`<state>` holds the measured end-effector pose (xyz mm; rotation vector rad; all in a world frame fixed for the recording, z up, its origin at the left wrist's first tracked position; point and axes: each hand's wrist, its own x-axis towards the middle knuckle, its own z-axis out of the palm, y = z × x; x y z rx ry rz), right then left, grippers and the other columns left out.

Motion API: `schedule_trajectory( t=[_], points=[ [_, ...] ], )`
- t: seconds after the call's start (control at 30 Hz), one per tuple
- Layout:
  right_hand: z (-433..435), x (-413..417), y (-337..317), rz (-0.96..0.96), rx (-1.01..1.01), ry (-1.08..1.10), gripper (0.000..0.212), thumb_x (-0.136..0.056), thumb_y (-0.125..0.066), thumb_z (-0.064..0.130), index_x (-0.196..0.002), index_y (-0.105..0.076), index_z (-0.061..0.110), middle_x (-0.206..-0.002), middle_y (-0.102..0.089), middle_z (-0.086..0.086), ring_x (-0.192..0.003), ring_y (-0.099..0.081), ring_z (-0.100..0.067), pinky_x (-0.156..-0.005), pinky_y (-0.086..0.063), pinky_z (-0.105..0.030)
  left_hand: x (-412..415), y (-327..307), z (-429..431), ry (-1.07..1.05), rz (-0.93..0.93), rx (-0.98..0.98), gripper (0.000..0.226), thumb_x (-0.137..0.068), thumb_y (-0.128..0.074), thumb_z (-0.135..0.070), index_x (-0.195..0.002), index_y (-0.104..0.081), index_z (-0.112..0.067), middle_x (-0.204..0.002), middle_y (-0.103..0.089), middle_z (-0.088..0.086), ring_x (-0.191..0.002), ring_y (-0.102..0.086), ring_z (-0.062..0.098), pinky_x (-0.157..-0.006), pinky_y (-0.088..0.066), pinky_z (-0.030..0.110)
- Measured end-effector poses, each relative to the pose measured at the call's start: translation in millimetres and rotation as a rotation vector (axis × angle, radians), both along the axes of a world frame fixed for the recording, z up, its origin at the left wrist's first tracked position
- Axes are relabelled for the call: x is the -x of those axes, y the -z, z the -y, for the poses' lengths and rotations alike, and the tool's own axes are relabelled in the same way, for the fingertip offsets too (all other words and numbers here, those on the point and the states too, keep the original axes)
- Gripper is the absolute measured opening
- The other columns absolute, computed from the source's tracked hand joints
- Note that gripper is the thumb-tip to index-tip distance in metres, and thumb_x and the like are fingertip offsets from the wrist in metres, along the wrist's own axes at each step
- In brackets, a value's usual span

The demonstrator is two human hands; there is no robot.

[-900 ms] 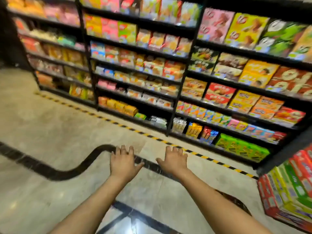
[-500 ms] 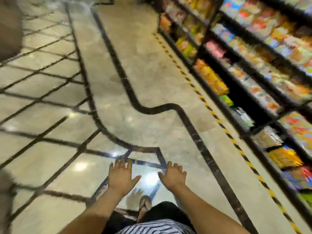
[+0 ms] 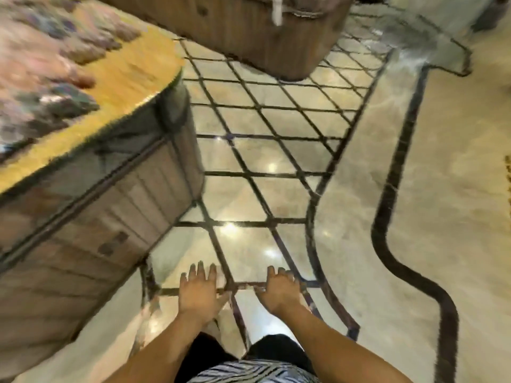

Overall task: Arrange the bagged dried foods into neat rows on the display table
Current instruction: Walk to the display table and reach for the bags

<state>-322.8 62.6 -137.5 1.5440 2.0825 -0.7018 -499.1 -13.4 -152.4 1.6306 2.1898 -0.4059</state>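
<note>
The display table fills the upper left, a wooden stand with a yellow top. Blurred bagged dried foods in pink, purple and dark tones lie across its top. My left hand and my right hand are held out in front of me over the floor, palms down, fingers apart, holding nothing. Both hands are to the right of and below the table's near corner, not touching it.
A second wooden stand is at the top centre. The polished marble floor with dark inlaid lines spreads to the right and between the stands. My striped shirt and dark trousers show at the bottom.
The view has swung left, away from the snack shelves, and the display table has come into view at the left. My hands have kept the same open pose.
</note>
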Motion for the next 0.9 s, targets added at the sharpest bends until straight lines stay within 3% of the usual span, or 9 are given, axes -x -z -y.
schedule_trajectory(
  t=[0.17,0.3,0.57,0.7,0.9],
  points=[
    [-18,113,-1,-0.046,-0.055,-0.177,0.064,-0.090,-0.040,0.054,-0.137,-0.032,0.012,-0.138,-0.040,-0.016,-0.127,-0.035,-0.034,-0.101,-0.031,-0.046,101,-8,9,-0.219,-0.006,-0.089,0.091,-0.078,-0.021,-0.071,-0.149,-0.026,-0.014,-0.155,-0.020,0.020,-0.144,-0.014,0.037,-0.114,-0.014,0.050],
    [-28,194,-10,-0.104,-0.114,-0.280,0.065,-0.090,-0.038,0.056,-0.139,-0.031,0.013,-0.140,-0.039,-0.014,-0.127,-0.035,-0.033,-0.101,-0.031,-0.043,170,-15,18,-0.364,0.018,-0.173,0.090,-0.078,-0.022,-0.075,-0.128,-0.059,-0.011,-0.138,-0.049,0.023,-0.130,-0.043,0.041,-0.104,-0.032,0.051],
    [-75,335,-46,-0.416,-0.235,-0.354,0.061,-0.088,-0.049,0.053,-0.132,-0.041,0.012,-0.135,-0.045,-0.012,-0.124,-0.040,-0.030,-0.101,-0.036,-0.042,288,-68,-11,-0.633,-0.100,-0.632,0.083,-0.085,-0.033,-0.068,-0.143,-0.039,-0.010,-0.152,-0.031,0.020,-0.142,-0.022,0.036,-0.111,-0.026,0.049],
    [-123,409,-71,-0.518,-0.305,-0.374,0.065,-0.088,-0.050,0.054,-0.134,-0.041,0.010,-0.136,-0.045,-0.013,-0.125,-0.040,-0.033,-0.100,-0.038,-0.044,358,-97,-41,-0.722,-0.150,-0.757,0.082,-0.085,-0.040,-0.068,-0.142,-0.039,-0.009,-0.151,-0.032,0.020,-0.141,-0.025,0.037,-0.108,-0.029,0.052],
    [-209,540,-107,-0.702,-0.255,-0.373,0.064,-0.088,-0.053,0.053,-0.133,-0.039,0.010,-0.133,-0.046,-0.014,-0.124,-0.040,-0.035,-0.101,-0.036,-0.048,482,-136,-97,-0.789,-0.192,-0.837,0.092,-0.082,-0.040,-0.072,-0.150,-0.020,-0.013,-0.157,-0.017,0.015,-0.145,-0.010,0.033,-0.115,-0.014,0.049]
  ],
)
